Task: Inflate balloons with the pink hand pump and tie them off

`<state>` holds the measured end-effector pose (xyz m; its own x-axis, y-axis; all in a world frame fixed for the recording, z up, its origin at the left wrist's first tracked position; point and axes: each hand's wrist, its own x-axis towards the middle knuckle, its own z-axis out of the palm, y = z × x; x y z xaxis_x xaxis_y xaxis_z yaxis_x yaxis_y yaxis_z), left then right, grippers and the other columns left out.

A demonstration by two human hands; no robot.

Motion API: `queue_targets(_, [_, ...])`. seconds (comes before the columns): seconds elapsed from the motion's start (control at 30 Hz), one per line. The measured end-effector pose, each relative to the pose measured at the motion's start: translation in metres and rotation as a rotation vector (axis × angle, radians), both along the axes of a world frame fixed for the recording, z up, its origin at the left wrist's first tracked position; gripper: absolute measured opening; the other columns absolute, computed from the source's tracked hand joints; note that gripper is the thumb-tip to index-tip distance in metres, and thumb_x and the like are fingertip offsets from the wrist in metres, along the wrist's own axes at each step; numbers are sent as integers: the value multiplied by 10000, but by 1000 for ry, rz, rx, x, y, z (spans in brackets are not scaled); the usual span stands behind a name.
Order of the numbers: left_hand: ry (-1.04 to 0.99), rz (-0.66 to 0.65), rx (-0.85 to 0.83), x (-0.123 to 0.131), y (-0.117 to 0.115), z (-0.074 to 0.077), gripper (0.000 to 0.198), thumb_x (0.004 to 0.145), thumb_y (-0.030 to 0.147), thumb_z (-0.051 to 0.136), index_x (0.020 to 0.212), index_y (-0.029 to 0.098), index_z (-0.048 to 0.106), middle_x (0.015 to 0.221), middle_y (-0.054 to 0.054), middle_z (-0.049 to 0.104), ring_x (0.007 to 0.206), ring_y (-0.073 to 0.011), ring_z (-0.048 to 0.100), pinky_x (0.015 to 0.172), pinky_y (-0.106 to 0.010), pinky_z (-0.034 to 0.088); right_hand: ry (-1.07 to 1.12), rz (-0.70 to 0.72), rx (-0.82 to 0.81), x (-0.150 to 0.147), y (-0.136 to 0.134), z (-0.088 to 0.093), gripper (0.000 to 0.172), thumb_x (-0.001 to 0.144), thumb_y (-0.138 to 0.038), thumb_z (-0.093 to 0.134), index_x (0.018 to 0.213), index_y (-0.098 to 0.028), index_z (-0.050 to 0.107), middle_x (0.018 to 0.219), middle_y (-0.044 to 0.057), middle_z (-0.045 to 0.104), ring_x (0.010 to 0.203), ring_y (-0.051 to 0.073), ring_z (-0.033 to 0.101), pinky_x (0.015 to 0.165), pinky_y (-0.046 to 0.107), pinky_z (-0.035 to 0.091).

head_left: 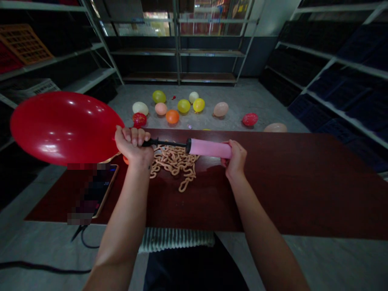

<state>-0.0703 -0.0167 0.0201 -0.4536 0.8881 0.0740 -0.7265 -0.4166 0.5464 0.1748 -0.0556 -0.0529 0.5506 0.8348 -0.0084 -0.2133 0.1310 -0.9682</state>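
A pink balloon pump (pixel 209 148) is held level above the table between my two hands, its black rod (pixel 172 143) showing between handle and barrel. My left hand (pixel 133 143) is closed around the black handle end, at the neck of a large inflated red balloon (pixel 66 127). How the balloon's neck meets the pump is hidden by my fingers. My right hand (pixel 235 158) grips the far end of the pink barrel. Beneath the pump lies a tangled heap of tan, looped cord-like strands (pixel 172 161) on the dark red table (pixel 291 182).
A phone (pixel 104 190) lies at the table's left, partly blurred out, with a cable (pixel 87 240) below. Several inflated balloons, among them an orange one (pixel 172 117) and a yellow one (pixel 199 105), rest on the floor beyond. Metal shelves (pixel 209 52) stand behind and at both sides.
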Motion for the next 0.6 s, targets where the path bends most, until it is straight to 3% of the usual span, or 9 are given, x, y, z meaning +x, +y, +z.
queue_targets(0.23, [-163, 16, -94, -15, 7, 6, 604, 1076, 533, 298, 612, 183, 131, 391, 84, 184, 341, -63, 174, 425, -230, 218, -36, 16, 6, -3, -1, 3, 280, 757, -464, 603, 691, -194, 634, 464, -70, 475, 274, 82, 354, 241, 217, 188])
queue_targets(0.43, [-69, 95, -186, -24, 7, 2, 545, 1099, 448, 202, 649, 178, 55, 418, 65, 106, 347, -70, 149, 439, -244, 194, -38, 69, 7, -10, -1, 2, 280, 782, -467, 611, 704, -199, 635, 487, -64, 484, 282, 80, 365, 244, 220, 194])
queue_targets(0.6, [-69, 122, -214, -26, 7, 3, 603, 1075, 546, 294, 680, 186, 16, 413, 62, 108, 359, -62, 158, 447, -256, 188, -75, 81, -1, -12, -4, 3, 286, 825, -461, 587, 725, -199, 643, 520, -53, 493, 307, 67, 372, 266, 208, 206])
